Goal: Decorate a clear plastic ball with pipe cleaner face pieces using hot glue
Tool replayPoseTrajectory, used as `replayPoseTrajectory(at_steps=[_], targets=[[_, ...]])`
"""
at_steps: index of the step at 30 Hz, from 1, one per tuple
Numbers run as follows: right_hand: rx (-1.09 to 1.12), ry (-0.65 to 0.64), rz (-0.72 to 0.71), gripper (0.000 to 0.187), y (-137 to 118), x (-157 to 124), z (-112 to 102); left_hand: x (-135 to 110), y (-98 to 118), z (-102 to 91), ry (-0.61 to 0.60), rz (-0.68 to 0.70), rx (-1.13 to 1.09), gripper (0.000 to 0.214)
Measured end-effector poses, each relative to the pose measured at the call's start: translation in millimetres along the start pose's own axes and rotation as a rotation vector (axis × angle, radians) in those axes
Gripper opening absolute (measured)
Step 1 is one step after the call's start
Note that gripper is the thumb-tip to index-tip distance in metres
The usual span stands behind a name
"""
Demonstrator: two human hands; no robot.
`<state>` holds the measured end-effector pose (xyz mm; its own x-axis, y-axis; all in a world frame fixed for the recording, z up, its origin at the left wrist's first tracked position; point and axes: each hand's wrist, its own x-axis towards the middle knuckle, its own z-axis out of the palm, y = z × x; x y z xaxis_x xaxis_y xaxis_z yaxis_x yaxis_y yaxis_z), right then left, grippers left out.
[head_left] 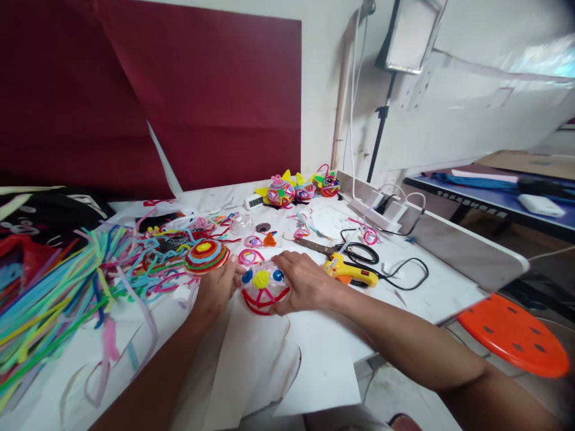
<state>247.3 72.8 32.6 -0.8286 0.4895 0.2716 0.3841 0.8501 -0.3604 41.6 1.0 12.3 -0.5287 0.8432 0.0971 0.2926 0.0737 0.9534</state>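
Observation:
My left hand (216,288) and my right hand (302,281) both grip a clear plastic dome (264,291) on the white table (314,353). The dome bears a yellow coil between two blue dots and red pipe-cleaner lines. The left hand's fingers curl round its left side, the right hand's fingers wrap over its top and right side. Just behind the left hand sits a second dome covered in a rainbow spiral (206,255).
A heap of coloured pipe cleaners (58,287) fills the table's left. A yellow glue gun (350,272) with a black cord and scissors (345,250) lie right of my hands. Finished decorated balls (299,188) stand at the back. An orange stool (514,335) stands at right.

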Motion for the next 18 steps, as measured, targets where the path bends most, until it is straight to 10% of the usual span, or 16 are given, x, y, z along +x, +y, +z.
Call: replayPoseTrajectory(at_steps=[12,18], targets=[[0.025,-0.168,0.055,0.109,3.3,6.1,-2.9,4.9,-0.2,-2.1,-0.047,0.061,-0.039,0.051],[0.078,-0.070,0.062,0.103,7.1,-12.8,-38.2,8.3,-4.2,-4.6,-0.065,0.131,-0.043,0.043]])
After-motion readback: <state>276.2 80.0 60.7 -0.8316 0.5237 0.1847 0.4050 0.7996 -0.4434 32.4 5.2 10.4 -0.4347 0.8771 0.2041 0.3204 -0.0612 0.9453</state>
